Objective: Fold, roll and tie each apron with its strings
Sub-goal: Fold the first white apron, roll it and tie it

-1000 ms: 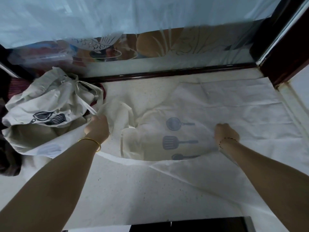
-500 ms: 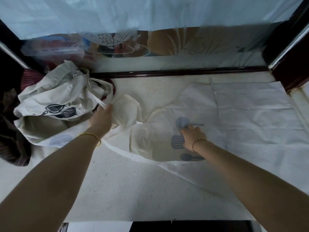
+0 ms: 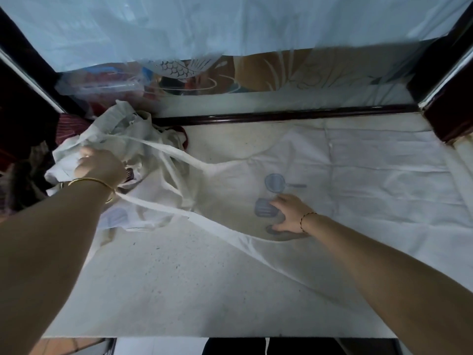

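**Right hand flat on apron, left gripping strap**

Your right fingers (image 3: 277, 201) lay spread and flat, right hand (image 3: 289, 213) pressing the cream cloth apron with grey utensil print (image 3: 358, 175), which was spread across the speckled white counter (image 3: 204, 290). Your left fingers (image 3: 84, 152) curled round its white fabric strap (image 3: 179, 152). Your left hand (image 3: 98, 165) sat on the crumpled heap of pale aprons (image 3: 122, 121), far left.

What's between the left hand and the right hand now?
In the head view, two white strings and the apron's rumpled bib span the gap from the left hand on the pile to the right hand.
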Motion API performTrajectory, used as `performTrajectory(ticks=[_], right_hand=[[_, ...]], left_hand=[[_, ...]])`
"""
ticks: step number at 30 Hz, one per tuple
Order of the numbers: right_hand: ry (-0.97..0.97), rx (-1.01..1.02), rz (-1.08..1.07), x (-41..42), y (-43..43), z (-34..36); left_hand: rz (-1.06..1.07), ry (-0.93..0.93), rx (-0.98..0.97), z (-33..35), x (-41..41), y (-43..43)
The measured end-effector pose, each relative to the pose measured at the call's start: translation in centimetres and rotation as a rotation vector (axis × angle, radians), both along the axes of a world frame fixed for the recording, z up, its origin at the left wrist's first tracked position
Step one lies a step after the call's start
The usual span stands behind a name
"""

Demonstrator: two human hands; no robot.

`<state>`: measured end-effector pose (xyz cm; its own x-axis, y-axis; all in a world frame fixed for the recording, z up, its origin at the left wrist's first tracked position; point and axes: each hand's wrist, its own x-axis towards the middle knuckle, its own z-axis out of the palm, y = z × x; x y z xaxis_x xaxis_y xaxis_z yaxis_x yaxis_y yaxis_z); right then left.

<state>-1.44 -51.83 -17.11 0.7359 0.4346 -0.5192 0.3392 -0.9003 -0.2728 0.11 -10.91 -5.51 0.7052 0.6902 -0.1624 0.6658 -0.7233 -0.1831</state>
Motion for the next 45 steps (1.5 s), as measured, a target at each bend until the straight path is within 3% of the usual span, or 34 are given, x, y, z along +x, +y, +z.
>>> performTrajectory(ticks=[3, 6, 7, 9, 12, 16, 22, 25, 29, 33, 35, 36, 37, 40, 41, 42, 45], right_hand=[[-0.051, 0.037, -0.077, -0.7, -1.0, 0.7], [-0.258, 0.002, -0.312, -1.9, -3.1, 1.2], [-0.31, -0.026, -0.403, -2.2, -4.0, 1.6], [-0.309, -0.083, -0.559, -3.0, -6.3, 1.8], [-0.119, -0.143, -0.664, -4.5, -10.1, 1.3], [0.112, -0.103, -0.595, -7.0, -13.7, 1.0], [0.327, 0.067, -0.511, -7.9, -14.7, 1.5], [0.539, 0.098, -0.544, -7.9, -15.5, 1.9], [0.657, -0.212, -0.453, -6.2, -17.5, 4.1], [0.659, -0.56, -0.191, -1.1, -19.0, 8.5], [0.553, -0.684, -0.171, 2.7, -19.3, 9.6], [0.424, -0.678, -0.234, 4.7, -19.1, 10.1], [0.206, -0.623, -0.338, 6.6, -19.0, 10.6], [-0.684, -0.405, -0.528, 11.1, -17.7, 12.1], [-0.781, -0.383, -0.524, 12.0, -17.3, 12.4], [-0.761, -0.38, -0.518, 12.5, -17.1, 12.1], [-0.531, -0.391, -0.534, 13.8, -17.1, 8.1]], left_hand=[[-0.158, 0.265, 0.227, 0.6, 0.8, -3.7], [-0.532, 0.25, 0.369, -0.2, 1.9, -10.3], [-0.675, 0.2, 0.311, -0.9, 2.2, -12.8], [-0.907, 0.16, -0.032, -2.5, 1.9, -17.8], [-1.051, 0.442, -0.533, -5.5, -0.7, -24.9], [-1.079, 0.663, -0.698, -9.4, -4.1, -29.9], [-1.05, 0.709, -0.778, -10.4, -5.2, -31.3], [-1.123, 0.595, -0.788, -8.9, -3.4, -31.6], [-1.109, 0.391, -0.834, -6.9, -0.6, -30.8], [-1.053, 0.522, -0.756, -6.3, 1.5, -29.5], [-1.04, 0.49, -0.698, -5.2, 2.9, -29.8], [-1.026, 0.376, -0.675, -4.5, 4.1, -30.1], [-0.958, 0.184, -0.643, -3.9, 5.5, -30.3], [-0.697, -0.425, -0.452, -1.8, 9.4, -30.8], [-0.673, -0.477, -0.373, -1.7, 10.6, -30.8], [-0.662, -0.448, -0.333, -1.9, 11.4, -30.7], [-0.61, -0.158, -0.353, -4.4, 13.2, -30.2]])
